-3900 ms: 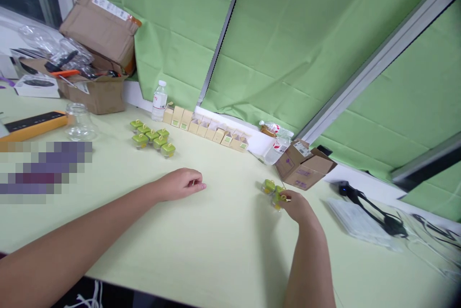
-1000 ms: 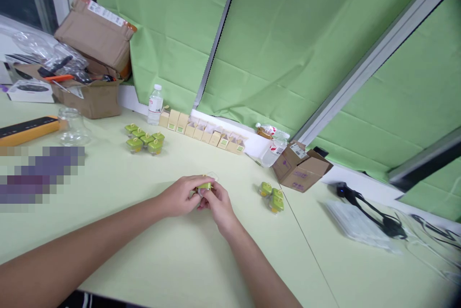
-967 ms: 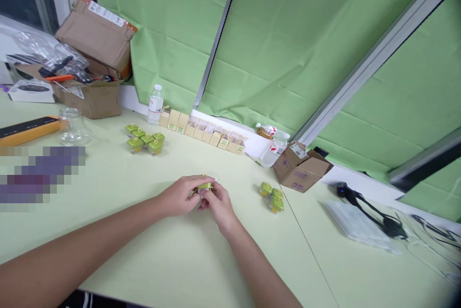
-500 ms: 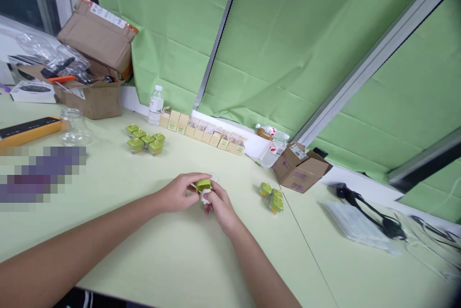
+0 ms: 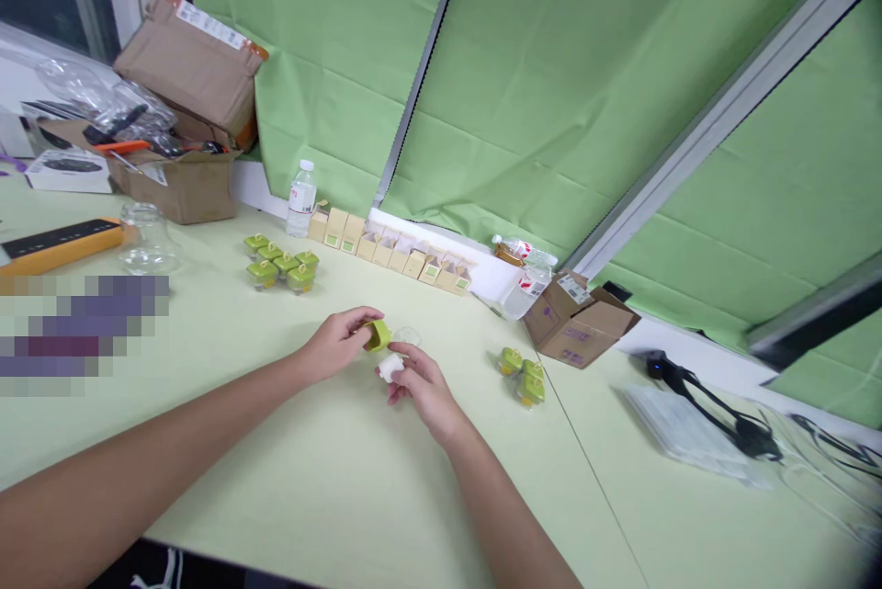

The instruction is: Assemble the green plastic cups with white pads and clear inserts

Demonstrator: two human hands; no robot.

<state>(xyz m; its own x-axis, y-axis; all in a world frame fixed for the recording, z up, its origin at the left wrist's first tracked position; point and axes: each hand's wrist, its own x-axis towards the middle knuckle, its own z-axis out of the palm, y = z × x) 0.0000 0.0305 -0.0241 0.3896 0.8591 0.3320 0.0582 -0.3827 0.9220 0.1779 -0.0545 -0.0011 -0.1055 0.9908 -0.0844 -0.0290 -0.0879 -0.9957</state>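
Green-lidded clear cups, six, in front of the left end of the row of small beige cartons; left hand in front of the row's left half, fingers partly curled, tips closed on a tilted green lid; white block in front of the row's middle, pinched between thumb and fingers of the right hand; clear plastic piece, faint, between right hand and row; three similar cups, in front of and beyond the row's right end; cardboard box, right of the row.
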